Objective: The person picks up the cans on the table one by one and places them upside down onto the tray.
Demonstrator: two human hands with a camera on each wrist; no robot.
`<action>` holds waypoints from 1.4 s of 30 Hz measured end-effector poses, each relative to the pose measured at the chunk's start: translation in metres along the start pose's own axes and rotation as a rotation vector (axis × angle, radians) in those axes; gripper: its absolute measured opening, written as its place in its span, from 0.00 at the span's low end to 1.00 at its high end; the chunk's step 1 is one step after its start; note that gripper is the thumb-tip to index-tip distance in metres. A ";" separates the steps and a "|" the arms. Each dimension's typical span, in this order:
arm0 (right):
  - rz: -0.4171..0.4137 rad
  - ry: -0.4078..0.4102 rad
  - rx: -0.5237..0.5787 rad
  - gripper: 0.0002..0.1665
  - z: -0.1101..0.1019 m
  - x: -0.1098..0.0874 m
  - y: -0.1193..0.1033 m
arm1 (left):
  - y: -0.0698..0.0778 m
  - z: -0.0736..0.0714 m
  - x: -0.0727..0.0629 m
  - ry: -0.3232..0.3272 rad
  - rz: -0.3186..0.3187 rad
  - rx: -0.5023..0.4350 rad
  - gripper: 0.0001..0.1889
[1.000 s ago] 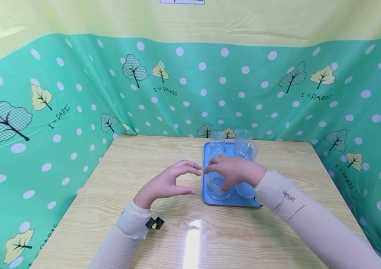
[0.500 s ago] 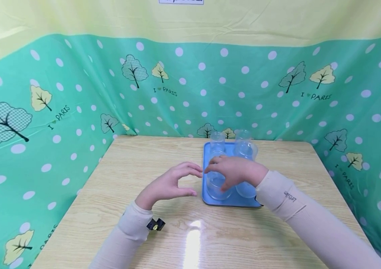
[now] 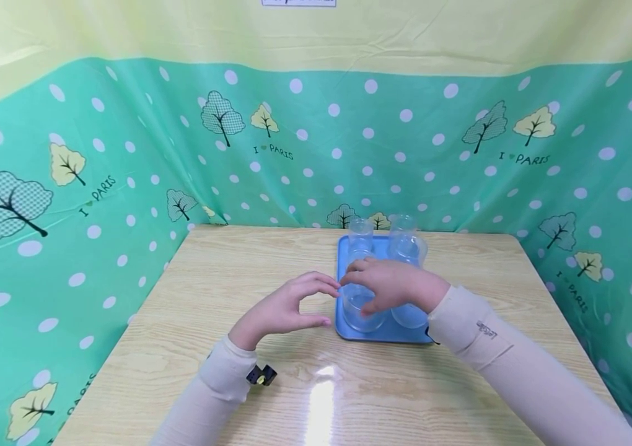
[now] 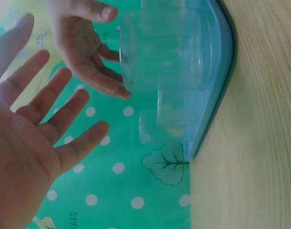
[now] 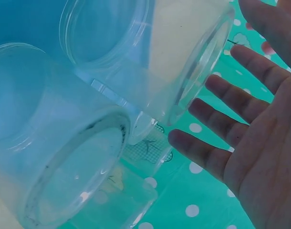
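A clear plastic jar (image 3: pixel 362 319) stands at the front left of a blue tray (image 3: pixel 383 337). Over its top spreads my right hand (image 3: pixel 393 282), palm down, fingers loosely bent and holding nothing. In the right wrist view, the right hand (image 5: pixel 259 129) has its fingertips close to the end of the jar (image 5: pixel 183 57). Just left of the tray is my left hand (image 3: pixel 279 306), thumb and fingers apart with nothing between them. In the left wrist view, the left hand (image 4: pixel 35 143) shows its spread fingers, with the right hand (image 4: pixel 83 52) beyond, beside the jar (image 4: pixel 164 52).
More clear containers share the tray: one at the back left (image 3: pixel 360 230), one at the back right (image 3: pixel 403 226), another front right (image 3: pixel 409 317), partly hidden by the right hand. The wooden table (image 3: pixel 249 254) meets a green dotted curtain (image 3: pixel 294 179) behind and at both sides.
My left hand has drifted slightly right, its fingertips coming up to the tray's left edge and near the right fingertips. The right thumb has shifted a little left; the containers have not moved.
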State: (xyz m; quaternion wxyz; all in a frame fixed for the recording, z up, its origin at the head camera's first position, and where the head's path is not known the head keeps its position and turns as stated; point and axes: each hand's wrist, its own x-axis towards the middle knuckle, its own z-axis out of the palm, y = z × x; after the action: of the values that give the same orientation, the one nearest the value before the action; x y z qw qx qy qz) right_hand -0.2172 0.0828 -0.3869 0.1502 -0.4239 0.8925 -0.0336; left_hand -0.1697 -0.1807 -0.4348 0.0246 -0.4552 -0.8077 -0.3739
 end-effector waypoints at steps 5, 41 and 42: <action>-0.012 0.058 0.013 0.38 0.003 -0.002 0.003 | 0.002 0.004 0.002 0.015 -0.009 0.015 0.22; -0.052 0.474 -0.030 0.31 0.031 -0.033 0.011 | 0.007 0.020 0.007 0.148 -0.118 0.230 0.22; -0.055 0.486 -0.029 0.31 0.032 -0.034 0.012 | 0.007 0.020 0.007 0.151 -0.116 0.229 0.22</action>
State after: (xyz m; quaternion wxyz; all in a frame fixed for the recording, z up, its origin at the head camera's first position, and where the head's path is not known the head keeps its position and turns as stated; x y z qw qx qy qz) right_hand -0.1963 0.1180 -0.4118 -0.0759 -0.4298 0.8909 -0.1258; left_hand -0.1628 -0.1612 -0.4427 0.1152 -0.3725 -0.8660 -0.3130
